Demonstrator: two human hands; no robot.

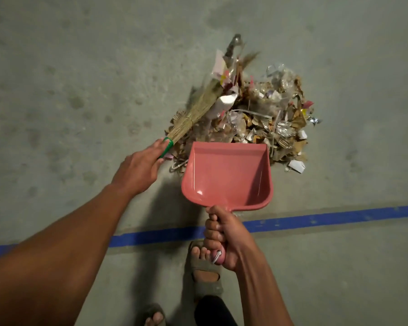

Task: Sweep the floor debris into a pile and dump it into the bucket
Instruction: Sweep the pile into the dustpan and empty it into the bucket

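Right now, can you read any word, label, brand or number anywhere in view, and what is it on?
None can be read.
Pink dustpan: plain, no mark shows.
Debris pile: scraps of paper and wrappers, any print too small and blurred to read.
Broom: green band, no text.
Blue floor line: a plain stripe, no lettering.

A single head-worn wide-angle camera looks steeply down from the person's own standpoint onto the concrete floor (57, 67), near enough that both forearms stretch up from the lower edge. It faces forward over the sandalled feet (204, 267) at the bottom edge, past a blue floor line (327, 218), toward the debris pile (264, 118) above centre. The frame's margins curve slightly.
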